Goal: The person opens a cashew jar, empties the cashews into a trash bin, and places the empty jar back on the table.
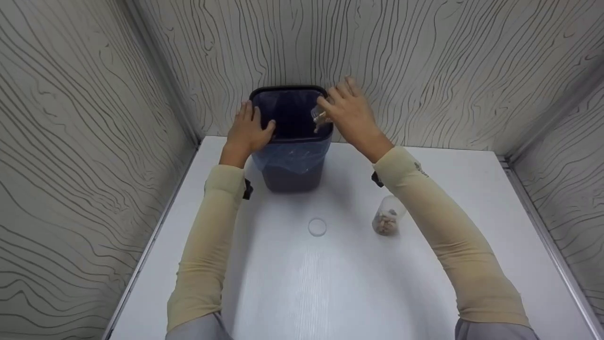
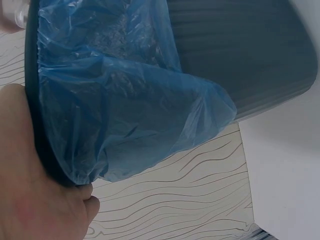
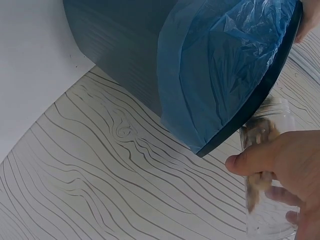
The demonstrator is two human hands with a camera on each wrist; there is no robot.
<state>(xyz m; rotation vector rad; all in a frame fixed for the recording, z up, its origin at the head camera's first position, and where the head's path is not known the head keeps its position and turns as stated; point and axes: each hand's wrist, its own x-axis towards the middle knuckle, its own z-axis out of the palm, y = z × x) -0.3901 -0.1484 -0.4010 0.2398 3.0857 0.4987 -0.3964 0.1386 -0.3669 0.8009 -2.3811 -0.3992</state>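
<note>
A dark trash bin (image 1: 292, 182) with a blue plastic liner (image 1: 295, 158) folded over its rim stands at the back wall. My left hand (image 1: 247, 130) grips the bin's left rim, thumb on the inner side and fingers outside. At the right rim, my right hand (image 1: 351, 111) holds a clear jar (image 3: 272, 212), tipped with its mouth over the bin. Light brown pieces (image 3: 260, 135) lie along the jar's inside, and some show at its mouth in the head view. The bin's bottom is dark and its contents are hidden.
A second clear jar (image 1: 387, 222) with brown pieces in its lower part stands on the white table (image 1: 302, 283), close beside my right sleeve. A round clear lid (image 1: 317, 227) lies in front of the bin. Wood-patterned walls (image 1: 424, 71) enclose the back and sides.
</note>
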